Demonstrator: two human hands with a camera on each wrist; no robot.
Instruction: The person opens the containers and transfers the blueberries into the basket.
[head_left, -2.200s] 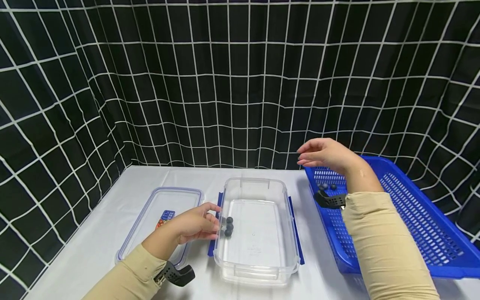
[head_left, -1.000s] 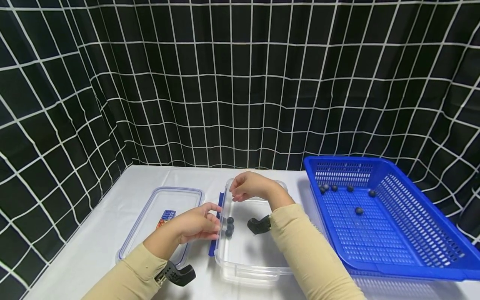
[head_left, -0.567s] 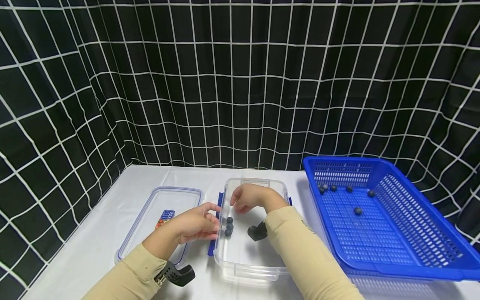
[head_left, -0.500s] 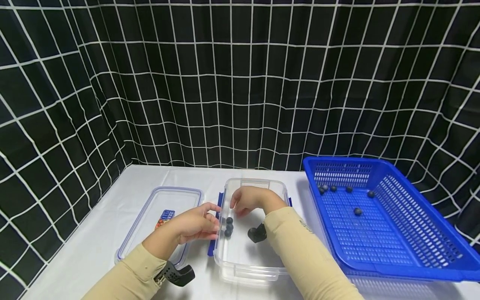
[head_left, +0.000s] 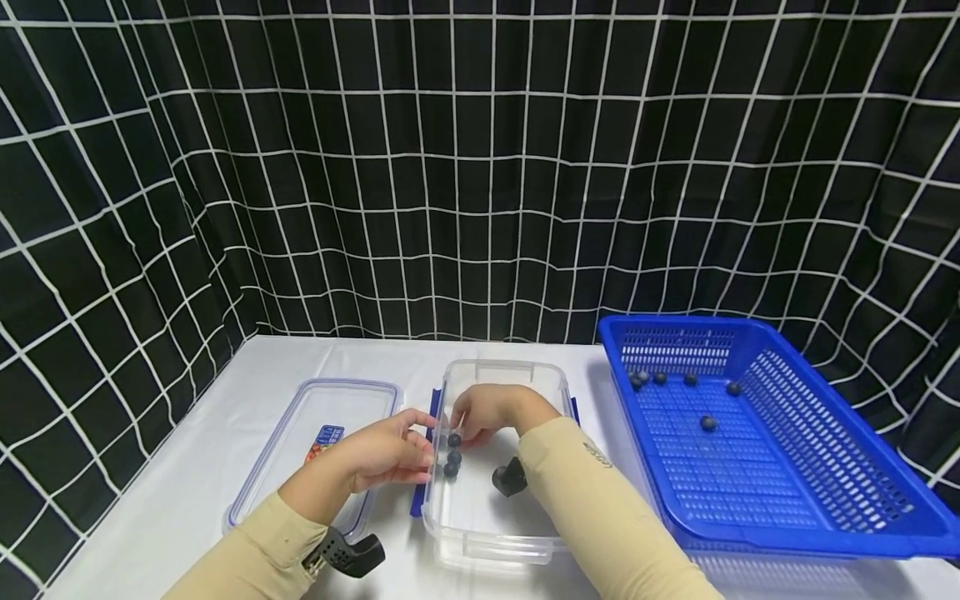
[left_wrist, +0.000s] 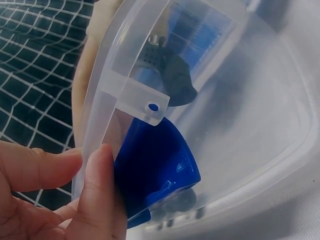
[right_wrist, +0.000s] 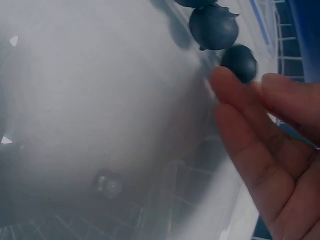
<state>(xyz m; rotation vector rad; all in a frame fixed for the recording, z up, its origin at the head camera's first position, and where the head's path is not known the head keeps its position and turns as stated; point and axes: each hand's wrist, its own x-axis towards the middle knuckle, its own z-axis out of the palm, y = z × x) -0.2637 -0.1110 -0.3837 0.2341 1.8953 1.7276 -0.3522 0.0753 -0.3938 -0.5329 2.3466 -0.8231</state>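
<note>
My right hand reaches down inside a clear plastic container, near its left wall. In the right wrist view its thumb and index fingertips meet a dark blueberry, pinching it close beside another blueberry. Seen from the head, several blueberries form a row along that wall. Outside the container, my left hand rests its loosely bent fingers against the left side. There, in the left wrist view, one fingertip lies over the blue latch.
A blue perforated basket stands right of the container, with several blueberries scattered over its floor. Left of the container lies a clear lid with a blue seal, partly under the left forearm. A black grid curtain hangs behind the white table.
My right hand has travelled left from above the blue basket into the container, then lower and nearer the row of blueberries. The left hand has stayed at the container's side.
</note>
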